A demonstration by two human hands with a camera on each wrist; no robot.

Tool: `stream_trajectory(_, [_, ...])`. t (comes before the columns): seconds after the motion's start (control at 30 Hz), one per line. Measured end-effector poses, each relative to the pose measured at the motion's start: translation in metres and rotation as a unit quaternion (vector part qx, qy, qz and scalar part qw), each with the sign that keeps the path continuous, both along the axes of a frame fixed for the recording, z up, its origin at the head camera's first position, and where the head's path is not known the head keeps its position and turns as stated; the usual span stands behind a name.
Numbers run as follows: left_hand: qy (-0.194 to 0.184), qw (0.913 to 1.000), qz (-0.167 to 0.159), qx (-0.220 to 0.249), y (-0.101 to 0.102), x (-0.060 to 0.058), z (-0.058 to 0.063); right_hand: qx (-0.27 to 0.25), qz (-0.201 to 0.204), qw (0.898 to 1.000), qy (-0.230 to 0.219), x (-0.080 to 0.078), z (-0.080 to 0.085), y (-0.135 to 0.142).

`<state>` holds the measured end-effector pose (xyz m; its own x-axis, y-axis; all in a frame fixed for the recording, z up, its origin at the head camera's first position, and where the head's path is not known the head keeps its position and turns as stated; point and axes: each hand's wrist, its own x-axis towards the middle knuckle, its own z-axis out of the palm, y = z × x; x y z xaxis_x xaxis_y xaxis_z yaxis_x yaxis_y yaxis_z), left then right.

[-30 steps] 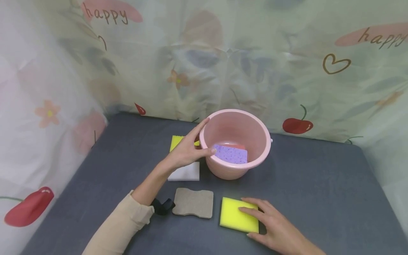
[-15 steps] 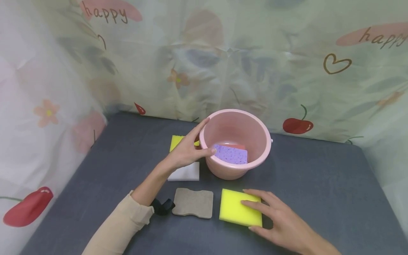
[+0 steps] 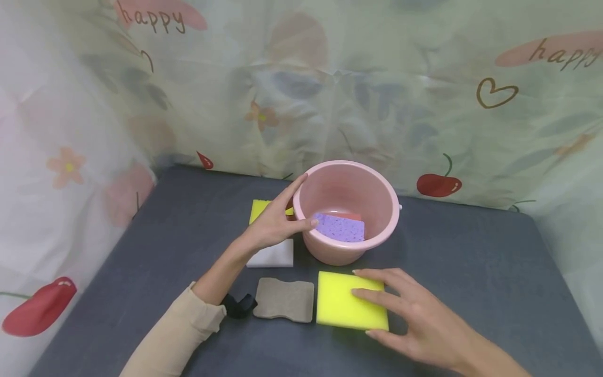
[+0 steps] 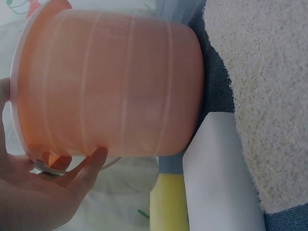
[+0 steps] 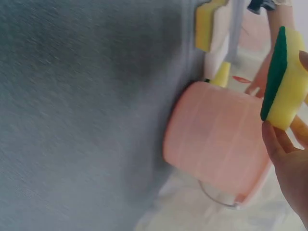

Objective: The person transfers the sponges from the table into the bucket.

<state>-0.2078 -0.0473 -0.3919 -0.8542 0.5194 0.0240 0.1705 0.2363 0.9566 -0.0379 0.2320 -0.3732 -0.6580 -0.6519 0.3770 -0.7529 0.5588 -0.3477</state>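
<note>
A pink bucket [image 3: 333,255] stands at the middle of the table, its wire handle hanging in the right wrist view. My left hand [image 3: 277,224] grips its rim at the left, thumb over the edge and fingers on the outer wall. Inside lie a purple speckled sponge [image 3: 341,228] and a red flat piece [image 3: 352,215], partly covered. My right hand [image 3: 414,313] holds a scouring sponge [image 3: 349,305] between thumb and fingers, raised over the table in front of the bucket. Its yellow foam faces up, and its green scouring side [image 5: 276,77] faces down.
Left of the held sponge lies a beige sponge [image 3: 284,300] with notched sides. Behind it sit a white sponge [image 3: 271,255] and a yellow one [image 3: 259,210], both partly behind my left arm. A patterned cloth [image 3: 339,94] hangs behind the dark table [image 3: 480,262].
My right hand has raised the scouring sponge off the table and brought it slightly forward toward the bucket. My left hand has stayed on the rim.
</note>
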Motion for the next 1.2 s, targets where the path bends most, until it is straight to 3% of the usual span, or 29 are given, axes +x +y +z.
stream_trajectory(0.17, [0.004,1.0000,-0.002,0.001,-0.001,0.000,0.000,-0.033,0.025,0.998,0.037,-0.007,0.014,-0.004])
stream_trajectory(0.63, [0.011,0.9997,-0.010,0.020,-0.003,0.000,-0.002,-0.050,0.025,0.997,0.044,-0.025,0.049,-0.003])
stream_trajectory(0.93, [0.011,0.9995,-0.014,0.027,-0.003,0.000,-0.002,-0.025,-0.021,0.999,0.002,-0.047,0.069,0.006])
stream_trajectory(1.2, [0.011,0.9995,-0.017,0.024,-0.001,-0.001,-0.002,0.004,-0.056,0.998,-0.005,-0.064,0.074,0.009])
